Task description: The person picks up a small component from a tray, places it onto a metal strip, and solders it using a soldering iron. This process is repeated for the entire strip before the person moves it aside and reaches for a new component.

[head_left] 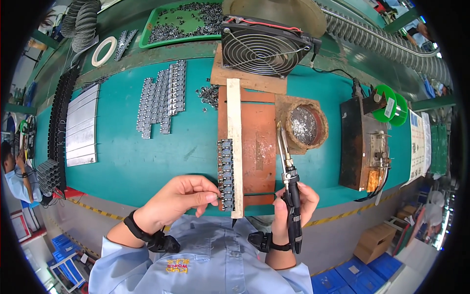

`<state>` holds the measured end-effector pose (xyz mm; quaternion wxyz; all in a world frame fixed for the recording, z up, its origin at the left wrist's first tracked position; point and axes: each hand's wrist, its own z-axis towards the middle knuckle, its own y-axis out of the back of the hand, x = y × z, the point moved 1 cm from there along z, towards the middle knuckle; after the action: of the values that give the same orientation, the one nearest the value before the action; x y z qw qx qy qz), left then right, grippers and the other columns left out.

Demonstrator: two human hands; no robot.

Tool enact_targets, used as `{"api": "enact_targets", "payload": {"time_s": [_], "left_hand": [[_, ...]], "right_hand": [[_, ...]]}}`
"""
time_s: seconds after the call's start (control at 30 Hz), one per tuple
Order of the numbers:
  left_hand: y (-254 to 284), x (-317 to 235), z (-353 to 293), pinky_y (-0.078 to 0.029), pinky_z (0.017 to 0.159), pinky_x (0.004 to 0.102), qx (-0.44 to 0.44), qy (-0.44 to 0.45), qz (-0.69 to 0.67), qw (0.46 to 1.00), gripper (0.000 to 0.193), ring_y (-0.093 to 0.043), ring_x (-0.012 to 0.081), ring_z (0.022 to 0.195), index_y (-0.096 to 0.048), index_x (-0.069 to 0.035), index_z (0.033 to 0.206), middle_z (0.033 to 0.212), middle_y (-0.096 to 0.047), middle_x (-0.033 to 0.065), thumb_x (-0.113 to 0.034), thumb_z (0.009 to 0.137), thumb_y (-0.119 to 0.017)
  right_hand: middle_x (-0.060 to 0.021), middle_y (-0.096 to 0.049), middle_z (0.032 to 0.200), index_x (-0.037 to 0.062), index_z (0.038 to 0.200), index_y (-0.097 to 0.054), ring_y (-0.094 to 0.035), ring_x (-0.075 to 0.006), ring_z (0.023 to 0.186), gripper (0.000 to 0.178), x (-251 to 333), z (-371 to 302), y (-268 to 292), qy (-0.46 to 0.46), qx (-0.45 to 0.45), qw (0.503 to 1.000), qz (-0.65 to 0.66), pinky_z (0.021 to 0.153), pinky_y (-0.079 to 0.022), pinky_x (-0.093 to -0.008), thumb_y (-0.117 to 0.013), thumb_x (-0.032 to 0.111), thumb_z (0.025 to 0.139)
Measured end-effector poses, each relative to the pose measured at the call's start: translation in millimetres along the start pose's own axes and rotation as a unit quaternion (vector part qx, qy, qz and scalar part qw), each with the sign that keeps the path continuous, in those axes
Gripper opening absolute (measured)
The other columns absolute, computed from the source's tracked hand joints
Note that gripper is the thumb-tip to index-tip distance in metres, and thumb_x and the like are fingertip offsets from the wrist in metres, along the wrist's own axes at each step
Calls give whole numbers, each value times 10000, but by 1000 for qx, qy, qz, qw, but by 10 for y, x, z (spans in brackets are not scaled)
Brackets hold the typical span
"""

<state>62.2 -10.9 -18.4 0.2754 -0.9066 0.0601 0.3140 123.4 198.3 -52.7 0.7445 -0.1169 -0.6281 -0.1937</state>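
Row of parts (225, 174) lies lower centre, long axis up-down, just right of the left hand (182, 197), the nearer; its fingertips nearly meet, grip indeterminable. Right hand (299, 205) closes around iron (291, 177), tip upward.

Bench (122, 164): we work over its green top | far left: we see a pale sheet (81, 133) | left of centre: joined rows of small parts (164, 100) | centre: loose pile (209, 96) beside a brown board (259, 157) | behind: wooden plank (264, 85) | right: square block (282, 110), dark box (351, 142)
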Motion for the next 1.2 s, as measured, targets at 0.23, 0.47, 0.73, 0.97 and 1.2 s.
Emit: {"api": "enact_targets", "payload": {"time_s": [0.23, 0.47, 0.73, 0.97, 1.2], "left_hand": [[-26, -24, 62, -409, 541, 211, 14, 14, -6, 1000, 60, -510, 92, 591, -545, -14, 845, 765, -592, 52, -73, 834, -551], [-11, -27, 74, -410, 550, 208, 22, 2, 25, 999, 60, -509, 91, 598, -538, -16, 841, 757, -590, 49, -74, 833, -554], [-29, -41, 52, -414, 563, 202, 11, -28, 74, 997, 59, -513, 86, 606, -549, -16, 832, 753, -593, 46, -74, 832, -556], [-22, -33, 41, -418, 570, 200, 10, -30, 70, 997, 66, -516, 79, 607, -556, -16, 834, 760, -597, 47, -82, 837, -552], [3, -13, 68, -409, 589, 197, 44, -38, 83, 995, 110, -490, 60, 636, -561, -22, 860, 803, -613, 38, -124, 868, -519]], "right_hand": [[-85, -498, 796, 40, 1116, -361, -485, -119, 651, 474, 0, 11, -3, 11, 2, 1000, 8, 590, -403, -224, -632, 179, 752], [-84, -496, 814, 40, 1114, -361, -492, -126, 681, 477, 6, 6, -2, 10, 3, 1000, 4, 602, -406, -229, -635, 182, 749], [-86, -496, 837, 40, 1111, -362, -500, -132, 705, 471, 3, 5, 10, 9, 14, 1000, 3, 622, -413, -235, -632, 177, 750], [-113, -511, 853, 26, 1091, -380, -544, -152, 716, 461, 17, 43, 24, 51, 28, 998, 10, 649, -455, -258, -647, 20, 715], [-66, -518, 756, 26, 1080, -403, -506, -126, 696, 521, 193, -132, 93, -54, -20, 997, 56, 617, -391, -249, -657, 316, 729]]}}
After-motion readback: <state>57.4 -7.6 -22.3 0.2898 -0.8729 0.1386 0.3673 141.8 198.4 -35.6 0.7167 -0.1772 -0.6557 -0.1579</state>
